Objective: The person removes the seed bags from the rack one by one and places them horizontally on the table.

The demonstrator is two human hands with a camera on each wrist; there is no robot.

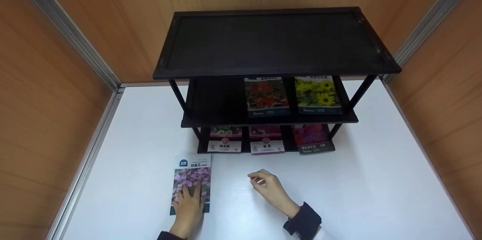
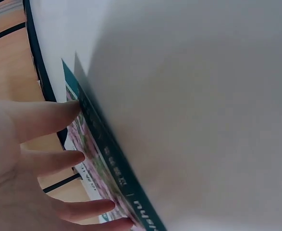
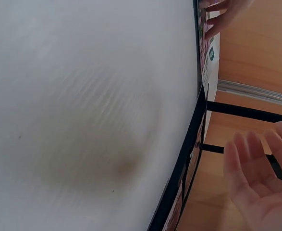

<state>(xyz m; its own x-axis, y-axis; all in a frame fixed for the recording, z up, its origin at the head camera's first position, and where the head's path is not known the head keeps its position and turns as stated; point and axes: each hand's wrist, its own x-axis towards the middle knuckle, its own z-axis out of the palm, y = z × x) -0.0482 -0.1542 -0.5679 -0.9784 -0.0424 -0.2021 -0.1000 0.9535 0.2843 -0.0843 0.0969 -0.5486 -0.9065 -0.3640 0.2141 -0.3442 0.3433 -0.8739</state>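
Note:
A seed packet point(image 1: 192, 175) with pink-purple flowers and a white top band lies on the white table, left of centre. My left hand point(image 1: 188, 207) rests on its lower half with the fingers spread. Seen from the left wrist, the fingertips of that hand point(image 2: 30, 166) touch the printed face near the packet's dark green bottom band point(image 2: 107, 156). To the right, my right hand point(image 1: 272, 191) hovers over the table with loosely bent fingers and nothing in them. The right wrist view shows this hand point(image 3: 261, 180) with its palm bare.
A black three-tier shelf point(image 1: 276, 44) stands at the back. Its middle tier bears a red-flower packet point(image 1: 266, 97) and a yellow-flower packet point(image 1: 318, 95), both right of its left section. On the bottom tier lie three packets point(image 1: 266, 140). Wooden walls point(image 1: 49, 119) enclose the table.

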